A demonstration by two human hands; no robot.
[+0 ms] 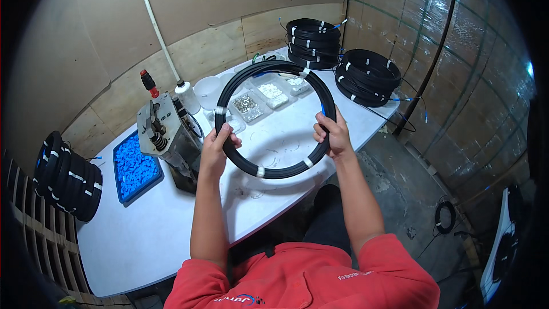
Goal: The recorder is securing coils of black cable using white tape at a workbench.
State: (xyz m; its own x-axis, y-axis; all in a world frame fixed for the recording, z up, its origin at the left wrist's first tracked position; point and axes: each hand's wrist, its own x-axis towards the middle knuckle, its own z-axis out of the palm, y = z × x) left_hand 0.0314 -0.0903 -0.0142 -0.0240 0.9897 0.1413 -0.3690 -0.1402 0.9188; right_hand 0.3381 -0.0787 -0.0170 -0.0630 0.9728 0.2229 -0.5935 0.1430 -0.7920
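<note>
Between my hands a coil of black cable (281, 171), bound with several white tape bands, is held up over the white table. My left hand (216, 147) is closed round its left side, thumb on top. My right hand (335, 133) grips the right side, close to a short blue piece on the coil. Through and behind the ring show a clear tray of small metal parts (247, 106) and a clear tray of white pieces (273, 95).
Left of me stand a metal press machine (166, 129) and a blue tray of blue connectors (136, 167). Stacked black coils (68, 180) sit at the far left; more coil stacks (313, 43) (369, 77) stand at the back right. A white bottle (187, 96) is behind the machine.
</note>
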